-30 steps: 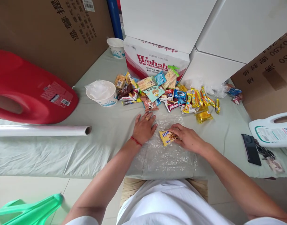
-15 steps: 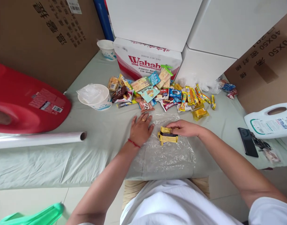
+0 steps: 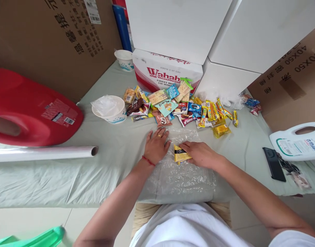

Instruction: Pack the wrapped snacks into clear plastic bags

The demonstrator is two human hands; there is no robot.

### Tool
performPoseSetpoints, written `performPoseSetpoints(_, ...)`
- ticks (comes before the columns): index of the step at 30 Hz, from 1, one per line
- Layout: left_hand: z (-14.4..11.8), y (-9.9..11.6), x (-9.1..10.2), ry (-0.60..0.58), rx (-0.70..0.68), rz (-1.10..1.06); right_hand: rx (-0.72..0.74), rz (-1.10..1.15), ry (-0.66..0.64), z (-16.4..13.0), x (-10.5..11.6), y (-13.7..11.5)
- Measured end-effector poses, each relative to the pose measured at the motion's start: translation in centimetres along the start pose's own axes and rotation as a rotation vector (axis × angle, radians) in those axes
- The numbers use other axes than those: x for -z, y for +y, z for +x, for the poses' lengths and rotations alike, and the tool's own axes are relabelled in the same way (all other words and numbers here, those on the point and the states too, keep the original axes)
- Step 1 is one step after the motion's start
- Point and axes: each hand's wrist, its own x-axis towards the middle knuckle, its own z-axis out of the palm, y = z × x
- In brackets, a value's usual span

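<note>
A sheet of clear plastic wrap lies flat on the pale green table cover right in front of me. My left hand presses flat on the sheet's left edge, fingers spread. My right hand rests on a small yellow snack packet lying on the wrap, back side up, with its fingers over the packet's right part. A heap of several wrapped snacks lies just beyond the sheet.
A roll of plastic wrap lies at the left beside a red jug. A paper bowl holds crumpled plastic. A Wahaha carton, white boxes and cardboard stand behind. At the right are a white jug and a black phone.
My right hand turned the yellow packet over on the wrap, from printed face up to back side up, and laid it flat. My left hand stayed pressed on the sheet.
</note>
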Motion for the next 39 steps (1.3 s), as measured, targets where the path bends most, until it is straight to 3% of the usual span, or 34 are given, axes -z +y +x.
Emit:
performPoseSetpoints(4,0.0,-0.1,0.1,0.02,0.006,-0.04,-0.046,0.063,0.028,-0.8,-0.3,0.3)
performPoseSetpoints(8,0.2,-0.2,0.0,0.047,0.014,-0.068,-0.132,0.181,0.14,-1.0,-0.3,-0.7)
performPoseSetpoints(15,0.3,-1.6,-0.6,0.109,0.072,-0.227,-0.187,0.248,0.131,0.4,-2.9,-2.7)
performPoseSetpoints(17,0.4,-2.1,-0.6,0.156,0.03,-0.28,-0.165,0.306,0.202,-1.0,-3.6,-2.2)
performPoseSetpoints(20,0.4,-2.5,0.4,0.331,-0.015,-0.307,-0.11,0.415,0.392,-5.1,-4.9,-1.3)
performPoseSetpoints(23,-0.7,-1.8,3.0,0.541,-0.027,-0.262,-0.036,0.488,0.523,-9.7,-7.2,-1.2)
performPoseSetpoints(25,-2.6,-1.0,5.0,0.573,-0.101,-0.263,-0.006,0.479,0.522,-12.1,-9.1,-1.6)
performPoseSetpoints(28,-7.1,-0.3,6.8,0.371,-0.352,-0.32,-0.044,0.44,0.516,-13.8,-11.9,-2.3)
performPoseSetpoints(31,-12.0,-0.4,5.9,0.114,-0.566,-0.239,-0.13,0.476,0.571,-13.5,-13.8,-2.5)
performPoseSetpoints(35,-15.9,-1.5,3.5,-0.001,-0.542,-0.033,-0.164,0.552,0.632,-12.4,-14.2,-2.0)
performPoseSetpoints(39,-16.1,-2.1,3.4,-0.065,-0.517,-0.098,-0.051,0.589,0.575,-12.0,-12.2,-0.8)
